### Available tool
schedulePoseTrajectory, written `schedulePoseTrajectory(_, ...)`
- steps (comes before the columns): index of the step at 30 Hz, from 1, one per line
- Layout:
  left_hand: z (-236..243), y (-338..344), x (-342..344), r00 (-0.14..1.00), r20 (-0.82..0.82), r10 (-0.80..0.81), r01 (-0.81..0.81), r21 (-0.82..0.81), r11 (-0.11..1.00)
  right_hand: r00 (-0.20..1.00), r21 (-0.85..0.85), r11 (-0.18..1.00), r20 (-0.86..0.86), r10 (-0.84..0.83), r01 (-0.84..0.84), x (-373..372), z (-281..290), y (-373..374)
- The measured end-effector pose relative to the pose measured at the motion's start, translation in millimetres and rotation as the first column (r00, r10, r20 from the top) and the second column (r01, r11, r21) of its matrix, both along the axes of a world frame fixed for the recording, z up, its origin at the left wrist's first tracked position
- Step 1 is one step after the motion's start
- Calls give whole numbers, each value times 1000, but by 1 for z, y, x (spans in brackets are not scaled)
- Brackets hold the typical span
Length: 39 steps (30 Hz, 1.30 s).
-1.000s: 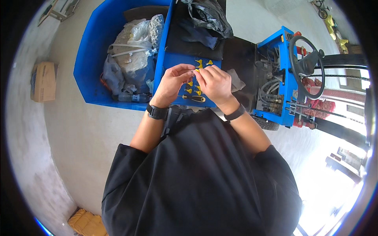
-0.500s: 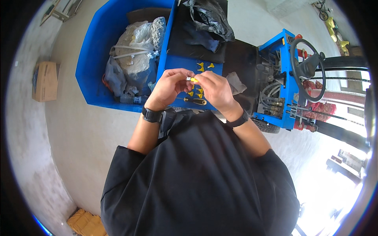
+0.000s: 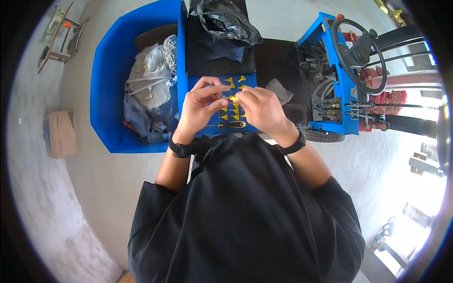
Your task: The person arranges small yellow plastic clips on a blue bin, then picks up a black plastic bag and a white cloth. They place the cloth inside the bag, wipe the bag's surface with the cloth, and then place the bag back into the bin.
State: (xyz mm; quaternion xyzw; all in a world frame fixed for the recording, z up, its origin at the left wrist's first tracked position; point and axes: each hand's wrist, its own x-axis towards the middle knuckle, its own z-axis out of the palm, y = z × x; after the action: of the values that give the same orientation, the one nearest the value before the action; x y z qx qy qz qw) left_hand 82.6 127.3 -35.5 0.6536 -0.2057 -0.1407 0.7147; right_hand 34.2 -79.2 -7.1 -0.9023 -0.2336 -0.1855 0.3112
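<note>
In front of my chest, both hands meet over a blue panel [image 3: 197, 83]. My right hand [image 3: 262, 106] pinches a small yellow-headed key [image 3: 233, 98] between thumb and fingertips. A thin metal key ring [image 3: 226, 94] lies at the fingertips of my left hand [image 3: 198, 106], whose thumb and index finger curl around it; their exact contact is too small to make out. Beneath the hands, several more yellow-headed keys [image 3: 236, 111] lie in rows on the panel. Nearer to me is a screwdriver [image 3: 233, 124] with a black and yellow handle.
Left of the panel, a blue bin [image 3: 106, 89] holds rubble and plastic bags. A black plastic bag [image 3: 224, 21] and a dark glove [image 3: 219, 51] lie beyond on a black seat. A grey rag [image 3: 279, 91] sits to the right, before the steering wheel [image 3: 356, 55] and levers.
My view has shifted, so the vehicle appears further left. The left fingers have spread somewhat around the key ring, while the right hand keeps its pinch on the yellow-headed key.
</note>
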Motion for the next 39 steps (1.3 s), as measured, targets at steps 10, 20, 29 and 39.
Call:
schedulePoseTrajectory(10,-5,-2,13,753,-627,-198,311,75,947,938,-509,856,246,244,-89,2,-5,-8)
schedulePoseTrajectory(20,-48,-7,14,570,-794,-209,386,35,922,899,-659,733,201,390,-171,-4,-42,-22)
schedulePoseTrajectory(29,-68,-24,3,620,-754,-217,323,-6,946,967,-574,789,-18,254,-218,-7,-63,-34)
schedulePoseTrajectory(39,-65,-33,-4,995,78,-56,31,292,956,140,475,477,-802,581,740,3,-86,-27)
